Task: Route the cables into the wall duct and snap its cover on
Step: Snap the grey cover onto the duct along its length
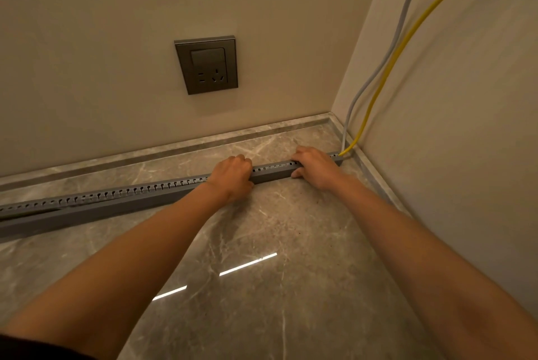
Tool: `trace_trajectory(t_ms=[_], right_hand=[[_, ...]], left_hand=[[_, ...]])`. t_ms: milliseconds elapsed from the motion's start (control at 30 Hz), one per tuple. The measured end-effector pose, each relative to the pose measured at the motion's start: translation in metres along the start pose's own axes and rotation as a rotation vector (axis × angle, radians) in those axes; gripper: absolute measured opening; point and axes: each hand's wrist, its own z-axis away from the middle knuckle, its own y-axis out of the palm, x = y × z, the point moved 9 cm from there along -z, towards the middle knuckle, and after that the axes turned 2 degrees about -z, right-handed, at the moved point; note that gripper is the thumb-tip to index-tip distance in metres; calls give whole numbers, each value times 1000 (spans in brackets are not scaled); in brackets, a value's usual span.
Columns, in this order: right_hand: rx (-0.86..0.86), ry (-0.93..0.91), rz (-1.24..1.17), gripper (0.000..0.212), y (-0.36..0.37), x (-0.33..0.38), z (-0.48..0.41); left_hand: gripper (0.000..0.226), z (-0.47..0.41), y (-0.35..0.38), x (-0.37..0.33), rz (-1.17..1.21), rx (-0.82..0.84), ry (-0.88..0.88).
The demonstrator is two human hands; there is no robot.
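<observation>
Item: grey slotted cable duct (122, 199), lying along the marble floor (291, 243), running from the left edge toward the right corner and sitting apart from the skirting (174, 148) of the back wall. Cover: appearing to be sitting on the duct along the stretch between the hands, while at the far left a dark gap is showing along the top. Cables: a yellow cable (407, 39) and a grey cable (387, 48) are hanging down the right wall and entering the duct's right end in the corner. Left hand (233, 177): curling over the duct near its middle, fingers folded over the far edge and thumb on the near side, clasping it. Right hand (316, 166): lying over the duct close to its right end, fingers draped over the top, thumb touching the near face, clamping it. Fixture: a dark wall socket with switch (207, 64) is sitting on the back wall above.
</observation>
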Motion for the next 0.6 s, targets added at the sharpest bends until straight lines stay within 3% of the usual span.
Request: trace_trajectory(t_ms=[200,400,600], right_hand=[[-24,-1,68,24,2,4,0],[-18,58,160,29,0,14,-2],[-21,32,-11,32,12,57,-3]], left_hand=[[34,-3,0,-6,-46,-4,-13],[37,3,1,8,74,-1,-33],[39,26,3,48,127,2,-114]])
